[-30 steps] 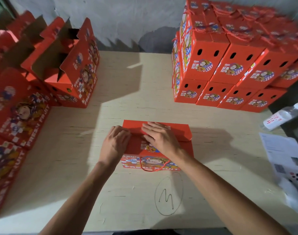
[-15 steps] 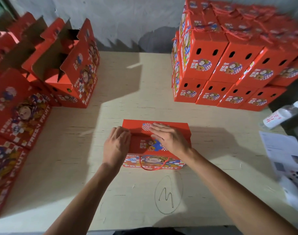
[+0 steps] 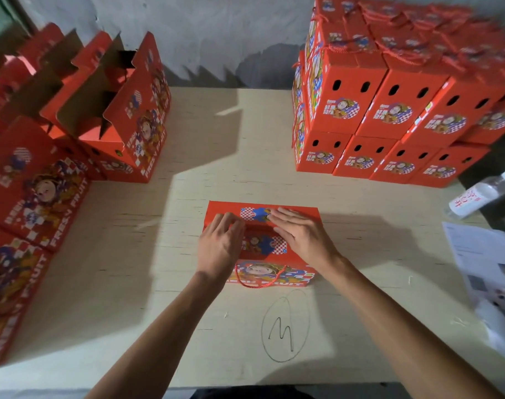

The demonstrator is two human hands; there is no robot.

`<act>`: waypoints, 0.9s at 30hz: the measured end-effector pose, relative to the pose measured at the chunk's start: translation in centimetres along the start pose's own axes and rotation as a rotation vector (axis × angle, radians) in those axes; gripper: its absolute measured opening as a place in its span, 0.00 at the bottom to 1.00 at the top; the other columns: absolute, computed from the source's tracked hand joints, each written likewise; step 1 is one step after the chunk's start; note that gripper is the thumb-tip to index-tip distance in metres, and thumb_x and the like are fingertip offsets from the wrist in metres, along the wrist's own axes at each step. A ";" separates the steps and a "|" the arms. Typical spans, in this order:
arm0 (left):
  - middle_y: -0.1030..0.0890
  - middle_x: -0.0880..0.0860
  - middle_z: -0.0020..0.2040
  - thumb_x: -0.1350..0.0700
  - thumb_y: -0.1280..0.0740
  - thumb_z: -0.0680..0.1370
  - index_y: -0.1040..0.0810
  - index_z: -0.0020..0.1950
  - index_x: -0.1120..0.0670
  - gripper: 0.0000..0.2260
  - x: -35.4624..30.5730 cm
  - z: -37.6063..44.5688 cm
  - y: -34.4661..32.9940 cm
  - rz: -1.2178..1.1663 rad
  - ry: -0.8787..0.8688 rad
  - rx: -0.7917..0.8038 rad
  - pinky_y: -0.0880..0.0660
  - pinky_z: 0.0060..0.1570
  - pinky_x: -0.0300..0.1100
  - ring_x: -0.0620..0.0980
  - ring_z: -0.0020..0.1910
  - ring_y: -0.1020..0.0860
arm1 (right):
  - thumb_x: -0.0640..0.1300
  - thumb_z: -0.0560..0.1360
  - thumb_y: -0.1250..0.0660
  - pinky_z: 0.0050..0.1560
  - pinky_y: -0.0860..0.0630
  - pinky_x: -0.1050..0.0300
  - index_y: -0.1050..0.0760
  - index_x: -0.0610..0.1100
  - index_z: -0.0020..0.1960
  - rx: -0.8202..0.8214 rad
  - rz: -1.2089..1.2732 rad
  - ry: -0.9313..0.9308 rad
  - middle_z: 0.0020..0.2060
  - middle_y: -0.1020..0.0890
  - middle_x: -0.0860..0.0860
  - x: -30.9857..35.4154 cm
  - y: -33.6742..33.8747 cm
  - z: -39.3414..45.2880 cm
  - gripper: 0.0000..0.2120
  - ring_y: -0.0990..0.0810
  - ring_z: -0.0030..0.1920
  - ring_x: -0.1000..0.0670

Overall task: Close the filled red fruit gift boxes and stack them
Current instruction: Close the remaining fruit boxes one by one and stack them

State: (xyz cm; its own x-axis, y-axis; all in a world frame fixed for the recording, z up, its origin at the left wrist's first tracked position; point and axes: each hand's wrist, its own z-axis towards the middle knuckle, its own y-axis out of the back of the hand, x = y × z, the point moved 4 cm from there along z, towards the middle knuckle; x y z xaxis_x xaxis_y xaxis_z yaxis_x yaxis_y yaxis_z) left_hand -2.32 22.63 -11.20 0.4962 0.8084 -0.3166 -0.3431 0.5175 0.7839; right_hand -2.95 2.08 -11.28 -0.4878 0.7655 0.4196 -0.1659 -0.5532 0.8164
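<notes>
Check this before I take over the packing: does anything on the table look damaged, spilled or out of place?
Nothing looks spilled or damaged. One oddity: a circled scribble is drawn on the table, just in front of the box under both hands. A water bottle lies on its side at the right edge.

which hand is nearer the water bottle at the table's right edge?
Right. The right hand lies flat on the red box, on the side toward the water bottle; the left hand rests on the box's far-side end.

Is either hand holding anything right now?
No. Both the left hand and right hand press flat on the red cardboard gift box's top flaps.
</notes>
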 end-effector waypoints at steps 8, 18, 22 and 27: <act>0.19 0.52 0.47 0.55 0.27 0.79 0.19 0.48 0.55 0.04 -1.2 0.6 -0.3 0.047 -0.091 0.040 0.25 0.38 0.50 0.55 0.43 0.24 | 0.39 0.77 0.25 0.70 0.25 0.48 0.21 0.39 0.68 0.048 -0.031 -0.033 0.67 0.21 0.46 -2.7 2.8 -1.2 0.20 0.23 0.69 0.49; 0.16 0.52 0.50 0.57 0.23 0.75 0.16 0.50 0.56 0.07 -4.4 1.0 -1.7 0.005 -0.125 0.034 0.22 0.38 0.46 0.54 0.47 0.20 | 0.34 0.79 0.29 0.73 0.29 0.50 0.23 0.37 0.70 0.093 -0.053 -0.004 0.70 0.23 0.45 -3.7 3.8 -2.8 0.20 0.26 0.72 0.49; 0.17 0.52 0.48 0.59 0.22 0.74 0.16 0.48 0.56 0.06 -4.3 1.1 -1.8 0.011 -0.134 0.028 0.24 0.35 0.45 0.54 0.45 0.20 | 0.33 0.73 0.23 0.64 0.20 0.46 0.18 0.35 0.62 -0.160 -0.091 -0.078 0.62 0.17 0.43 -3.9 4.0 -5.1 0.17 0.18 0.64 0.46; 0.16 0.51 0.49 0.61 0.28 0.78 0.15 0.50 0.57 0.02 -4.2 0.7 -1.9 -0.056 -0.132 -0.001 0.24 0.33 0.47 0.54 0.44 0.21 | 0.37 0.76 0.25 0.68 0.25 0.41 0.16 0.38 0.60 -0.139 -0.224 -0.018 0.61 0.16 0.46 -4.0 3.9 -5.0 0.13 0.17 0.63 0.48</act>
State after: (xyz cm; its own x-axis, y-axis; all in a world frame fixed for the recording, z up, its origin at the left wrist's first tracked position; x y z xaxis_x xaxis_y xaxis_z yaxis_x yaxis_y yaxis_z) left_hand -3.15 18.09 -11.00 0.6154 0.7345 -0.2861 -0.3132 0.5609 0.7663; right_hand -5.98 -4.76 -11.77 -0.4103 0.8790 0.2427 -0.3849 -0.4082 0.8277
